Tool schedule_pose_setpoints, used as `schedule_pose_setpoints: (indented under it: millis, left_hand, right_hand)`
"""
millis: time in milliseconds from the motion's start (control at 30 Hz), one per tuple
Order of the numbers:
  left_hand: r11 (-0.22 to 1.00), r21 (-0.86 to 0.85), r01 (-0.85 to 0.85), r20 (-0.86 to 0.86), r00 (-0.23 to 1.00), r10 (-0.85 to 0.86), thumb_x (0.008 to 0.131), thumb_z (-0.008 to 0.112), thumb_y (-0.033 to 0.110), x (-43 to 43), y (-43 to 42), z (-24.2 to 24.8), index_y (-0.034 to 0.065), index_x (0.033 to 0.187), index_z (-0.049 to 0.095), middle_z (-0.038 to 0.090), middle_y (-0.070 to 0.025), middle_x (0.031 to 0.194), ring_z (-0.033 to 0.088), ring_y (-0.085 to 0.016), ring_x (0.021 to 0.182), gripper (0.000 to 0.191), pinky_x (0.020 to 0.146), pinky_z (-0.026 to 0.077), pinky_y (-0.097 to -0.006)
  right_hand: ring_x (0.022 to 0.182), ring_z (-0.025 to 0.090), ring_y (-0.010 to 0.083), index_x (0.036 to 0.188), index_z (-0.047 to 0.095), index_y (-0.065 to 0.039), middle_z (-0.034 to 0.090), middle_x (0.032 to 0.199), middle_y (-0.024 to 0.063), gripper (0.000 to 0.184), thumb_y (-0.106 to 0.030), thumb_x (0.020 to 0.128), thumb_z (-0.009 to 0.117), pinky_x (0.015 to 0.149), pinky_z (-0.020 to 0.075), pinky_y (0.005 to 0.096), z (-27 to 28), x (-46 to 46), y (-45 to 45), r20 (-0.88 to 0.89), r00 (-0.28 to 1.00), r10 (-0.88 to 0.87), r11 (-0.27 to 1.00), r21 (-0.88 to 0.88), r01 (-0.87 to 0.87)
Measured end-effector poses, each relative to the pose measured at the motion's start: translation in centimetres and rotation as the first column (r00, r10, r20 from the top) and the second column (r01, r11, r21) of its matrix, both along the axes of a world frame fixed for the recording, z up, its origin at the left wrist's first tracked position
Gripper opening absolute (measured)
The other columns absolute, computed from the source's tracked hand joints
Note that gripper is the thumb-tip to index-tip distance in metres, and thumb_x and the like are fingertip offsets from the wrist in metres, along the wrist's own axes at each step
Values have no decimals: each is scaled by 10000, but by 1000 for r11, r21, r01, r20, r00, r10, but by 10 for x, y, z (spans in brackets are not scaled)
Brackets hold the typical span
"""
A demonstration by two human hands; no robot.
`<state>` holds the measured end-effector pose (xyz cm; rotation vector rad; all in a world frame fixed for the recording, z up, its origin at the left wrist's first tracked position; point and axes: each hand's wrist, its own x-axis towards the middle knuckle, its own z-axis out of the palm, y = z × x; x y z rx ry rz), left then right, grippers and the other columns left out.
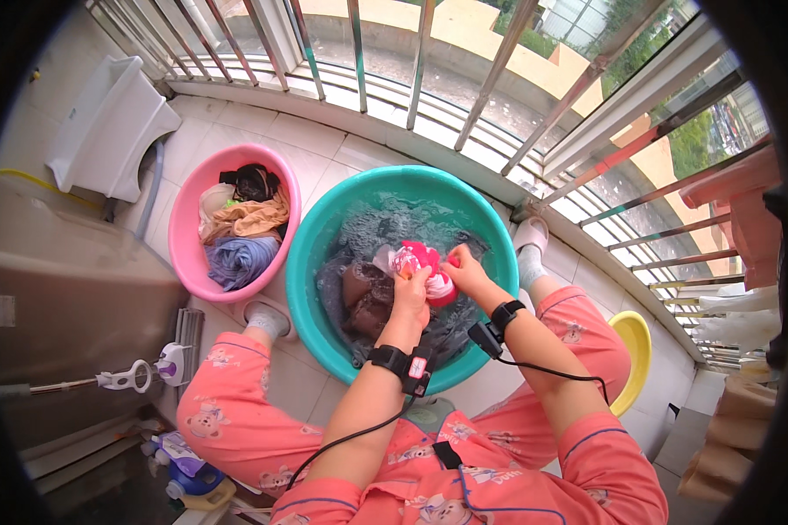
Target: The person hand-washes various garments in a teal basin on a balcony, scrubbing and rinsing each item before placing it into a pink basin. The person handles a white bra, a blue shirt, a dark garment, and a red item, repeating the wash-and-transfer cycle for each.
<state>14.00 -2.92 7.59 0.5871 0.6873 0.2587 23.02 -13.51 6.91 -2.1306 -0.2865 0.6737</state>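
A large green plastic basin [305, 328] stands on the floor between my legs, holding water with some suds. Over it my left hand [412, 295] grips a red, pink and white patterned garment [437, 289], bunched up. My right hand [466, 268] is closed on a red part of the same garment, at its right side. Dark grey cloth [331, 298] and a brown garment [361, 285] lie soaking beneath and left of my hands. The lower parts of the soaked clothes are hidden by the water and my forearms.
To the left stands a pink basin [178, 226] with a blue rolled cloth [241, 261], tan cloth [256, 216] and a black garment [256, 182]. A yellow basin [640, 354] sits behind my right leg. Metal railings [423, 65] run along the window. Detergent bottles [190, 476] stand lower left.
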Motion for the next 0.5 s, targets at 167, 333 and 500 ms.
schedule_pose_setpoints:
  millis: [167,333,500]
  left_hand:
    - [891,249,379,-224,918,-327,760,614,-46,-22,-29,-26,89,1267,386,552,-36,1037,543,-145,993,572,822,464,-289]
    - [877,10,481,-342,825,-449,773,604,-8,-47,-21,-72,46,1199,457,578,-44,1022,574,-181,911,453,790,456,-290]
    - [930,-284,234,-490,798,-351,908,548,395,-33,9,-90,43,1255,453,568,-125,1166,551,-283,1060,504,904,449,-380]
  right_hand:
    - [978,589,225,1329,379,-128,603,1075,198,651,-368,811,691,842,477,340,-35,2,11,-326,930,171,985,64,-158]
    - [1068,573,356,1249,495,-86,583,1148,235,574,-330,767,686,888,462,386,-67,-12,11,-165,926,339,890,-262,-373]
    - [999,615,289,1263,505,-87,615,1098,208,566,-262,758,690,846,484,355,-74,-29,18,-230,972,49,970,-223,-102]
